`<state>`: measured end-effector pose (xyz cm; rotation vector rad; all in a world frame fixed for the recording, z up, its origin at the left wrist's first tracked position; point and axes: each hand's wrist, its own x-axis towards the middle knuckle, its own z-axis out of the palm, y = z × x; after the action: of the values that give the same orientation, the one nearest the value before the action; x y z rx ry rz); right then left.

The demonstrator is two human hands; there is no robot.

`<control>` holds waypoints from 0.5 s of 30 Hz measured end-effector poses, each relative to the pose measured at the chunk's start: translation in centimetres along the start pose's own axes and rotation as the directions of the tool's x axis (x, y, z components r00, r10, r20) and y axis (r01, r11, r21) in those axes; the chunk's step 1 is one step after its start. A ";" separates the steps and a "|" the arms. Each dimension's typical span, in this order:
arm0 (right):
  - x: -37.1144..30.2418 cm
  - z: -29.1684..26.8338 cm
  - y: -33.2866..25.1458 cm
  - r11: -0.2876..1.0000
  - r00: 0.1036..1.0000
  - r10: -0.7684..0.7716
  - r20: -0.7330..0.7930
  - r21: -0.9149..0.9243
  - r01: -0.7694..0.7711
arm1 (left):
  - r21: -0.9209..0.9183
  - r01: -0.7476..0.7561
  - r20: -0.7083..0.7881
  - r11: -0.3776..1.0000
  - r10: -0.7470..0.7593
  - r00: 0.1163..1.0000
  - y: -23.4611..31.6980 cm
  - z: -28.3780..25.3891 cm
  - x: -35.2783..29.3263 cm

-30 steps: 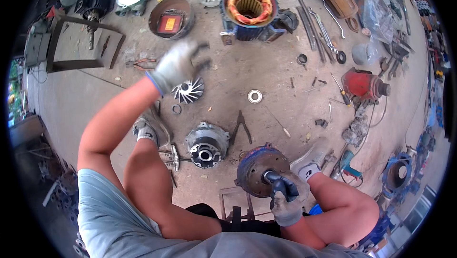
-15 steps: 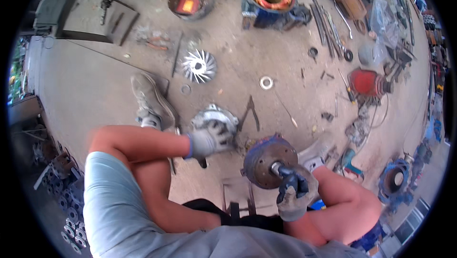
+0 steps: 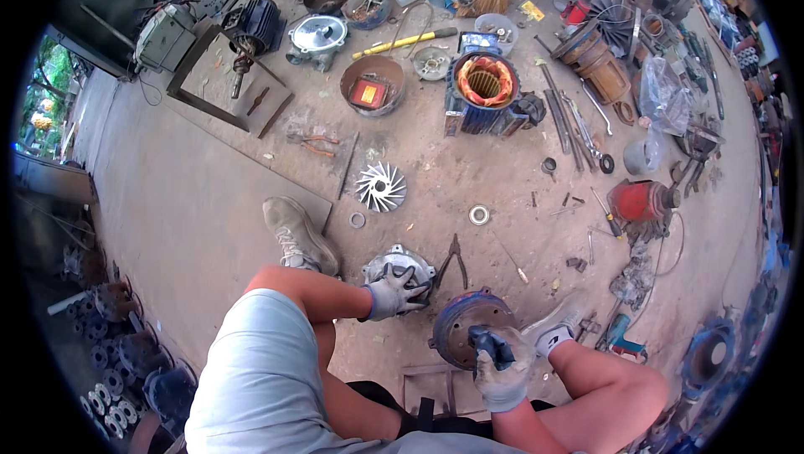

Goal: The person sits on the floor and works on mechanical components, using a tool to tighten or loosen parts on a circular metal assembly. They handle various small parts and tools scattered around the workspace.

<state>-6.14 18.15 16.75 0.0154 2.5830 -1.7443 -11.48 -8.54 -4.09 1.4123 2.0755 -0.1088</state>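
Observation:
My left hand (image 3: 397, 291), in a grey work glove, lies with its fingers spread over a silver metal end cover (image 3: 381, 263) on the floor. What is under the palm is hidden. In my right hand (image 3: 505, 366), gloved in grey with dark fingertips, is the shaft at the centre of a blue-rimmed round motor flange (image 3: 456, 328). The flange stands tilted, its brown bolt-holed face toward me; my fingers hide most of the shaft. Beyond the end cover, a pair of dark pliers (image 3: 453, 263) lies spread on the floor.
A silver fan wheel (image 3: 381, 187), a bearing ring (image 3: 479, 214) and a thin screwdriver (image 3: 512, 258) lie ahead. Farther off stand a blue motor housing with copper windings (image 3: 484, 82) and a rusty bowl (image 3: 373, 74). At right are a red jack-like part (image 3: 640, 201) and a green power tool (image 3: 623, 338).
The view has tilted up, showing more of the far floor. My left hand now spreads more fully over the end cover. My right hand keeps its hold on the shaft, hiding more of it.

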 end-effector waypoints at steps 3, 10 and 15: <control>0.6 0.0 -1.2 0.999 1.000 -0.023 0.005 -0.035 0.023 | -0.077 -0.054 -0.007 0.996 0.053 0.999 -0.8 -0.6 -0.6; 0.8 -0.2 -2.2 0.996 1.000 -0.026 0.010 -0.080 0.026 | -0.233 0.062 -0.002 0.971 -0.064 0.998 -2.4 -6.0 -1.3; 1.4 0.1 -2.7 0.992 0.998 -0.062 0.030 -0.107 0.065 | -0.596 0.281 -0.070 0.752 -0.397 0.915 -4.7 -8.0 -1.4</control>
<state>-7.61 17.05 19.22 -0.0933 2.6826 -1.6094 -18.72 -8.49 1.80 0.6828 2.2382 0.4974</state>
